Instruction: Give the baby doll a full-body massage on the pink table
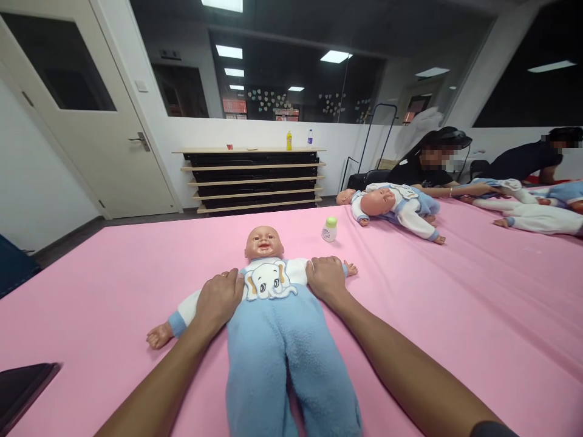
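A baby doll (262,321) lies on its back on the pink table cover (410,291), its head away from me. It wears a white and blue outfit with an elephant patch (269,281) on the chest. My left hand (220,298) is closed round the upper sleeve at the left side of the picture, near the shoulder. My right hand (327,278) is closed round the other sleeve, its fingers curled over the arm. Both of the doll's arms stretch out sideways, and its small hands show past mine. Its feet are out of view.
A small white bottle with a green cap (330,229) stands beyond my right hand. More dolls (401,206) lie at the far right, near a person (423,164) and another person (523,161). A dark flat object (27,388) lies at the left edge.
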A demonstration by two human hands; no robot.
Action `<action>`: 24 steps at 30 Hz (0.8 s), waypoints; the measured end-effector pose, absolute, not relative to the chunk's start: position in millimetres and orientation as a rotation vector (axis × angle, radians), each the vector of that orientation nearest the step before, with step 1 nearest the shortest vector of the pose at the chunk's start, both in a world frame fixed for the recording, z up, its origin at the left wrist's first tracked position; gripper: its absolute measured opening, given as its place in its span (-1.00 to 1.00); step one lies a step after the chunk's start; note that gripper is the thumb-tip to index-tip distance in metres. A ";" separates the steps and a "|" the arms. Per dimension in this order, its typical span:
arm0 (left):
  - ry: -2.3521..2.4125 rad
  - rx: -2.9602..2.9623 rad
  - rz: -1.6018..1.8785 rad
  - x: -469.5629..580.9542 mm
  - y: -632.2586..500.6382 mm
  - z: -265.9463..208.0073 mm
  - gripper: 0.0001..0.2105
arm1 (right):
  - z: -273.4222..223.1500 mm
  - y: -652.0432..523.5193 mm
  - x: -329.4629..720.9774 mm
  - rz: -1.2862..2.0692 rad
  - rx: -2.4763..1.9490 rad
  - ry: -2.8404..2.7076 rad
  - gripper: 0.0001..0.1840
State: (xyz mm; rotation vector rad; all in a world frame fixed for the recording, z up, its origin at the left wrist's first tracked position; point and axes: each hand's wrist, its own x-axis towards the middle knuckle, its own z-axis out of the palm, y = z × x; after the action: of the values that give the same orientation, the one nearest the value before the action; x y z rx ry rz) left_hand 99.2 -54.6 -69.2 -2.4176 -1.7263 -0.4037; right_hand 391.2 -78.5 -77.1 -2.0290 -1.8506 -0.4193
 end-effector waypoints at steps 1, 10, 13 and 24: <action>-1.726 -2.410 -0.411 98.9 -55.2 -70.4 -0.58 | -76.8 -79.1 391.0 -0.417 -2.020 -1.851 -0.52; -1.424 -2.466 -0.469 81.1 -46.4 -73.0 -0.66 | -78.5 -80.5 388.6 -0.403 -1.997 -1.826 -0.53; -1.366 -2.408 -0.484 68.1 -39.2 -70.9 -0.67 | -80.1 -80.1 389.3 -0.413 -1.978 -1.818 -0.54; -1.479 -2.070 -0.542 67.3 -39.0 -83.4 -0.66 | -84.5 -85.4 383.8 -0.409 -1.789 -1.768 -0.69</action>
State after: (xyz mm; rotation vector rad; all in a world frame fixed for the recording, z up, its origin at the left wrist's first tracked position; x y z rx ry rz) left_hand 67.3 -39.0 -83.4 -2.0704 -1.4792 -0.5422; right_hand 383.8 -85.4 -84.5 -1.7893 -1.7677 -0.4087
